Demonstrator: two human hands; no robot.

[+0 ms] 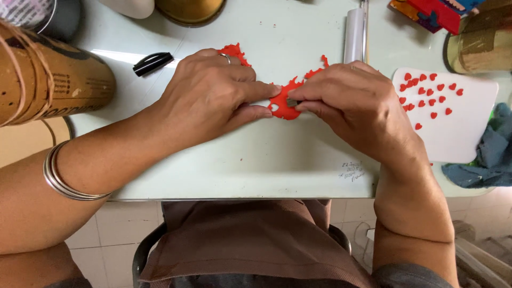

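Head view. Landmark: red clay sheet (281, 104), thin, ragged-edged, flat on the pale table (240, 160), near the table's middle.

Left hand (213, 96): lay just left of the sheet, fingers stretched out and closed together, tips pressed onto the sheet's left edge; a ring on one finger, metal bangles (64, 178) on the wrist.

Right hand (354, 106): lay just right of the sheet, thumb and forefinger pinched on a small metal cutter (292, 101) set against the sheet; remaining fingers curled.

Red scraps (234, 52): above the sheet, partly behind the left hand.

White board (469, 133): well right of the sheet, bearing small red hearts (429, 92).

White roller (353, 34): above and right of the sheet.

Black marker cap (152, 63): up and left of the sheet.

Brown cylinder (50, 80): far left of the sheet, lying on its side.

Blue cloth (488, 154): beyond the board, far right.
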